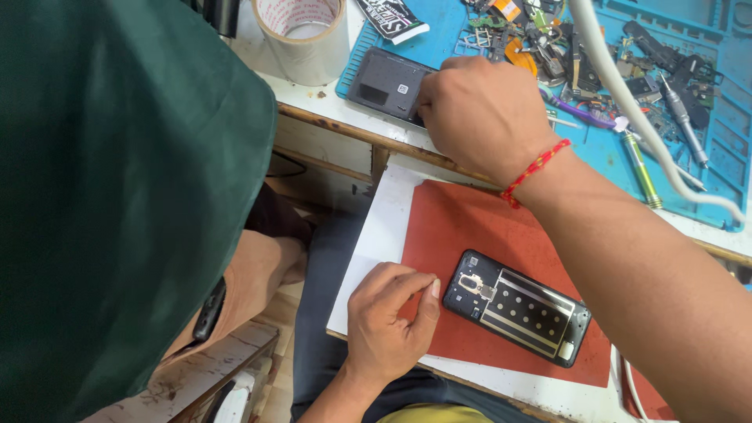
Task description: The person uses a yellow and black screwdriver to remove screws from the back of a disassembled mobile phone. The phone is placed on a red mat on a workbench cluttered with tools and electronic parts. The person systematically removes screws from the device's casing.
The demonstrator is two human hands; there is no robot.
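— Reaching up to the desk, the right hand lies knuckles-up over one end of the dark phone back cover, which sits on the blue work mat. Whether its grip is clenched on the cover I cannot tell; the fingers are hidden.

— And the left hand?

— Lower down, curled loosely, thumb against forefinger, grasping nothing that shows. It rests on the red pad, just beside the opened phone frame, apart from it.

— What lies around them?

— A roll of tape left of the cover, small parts and tools scattered on the mat, a white cable crossing it.
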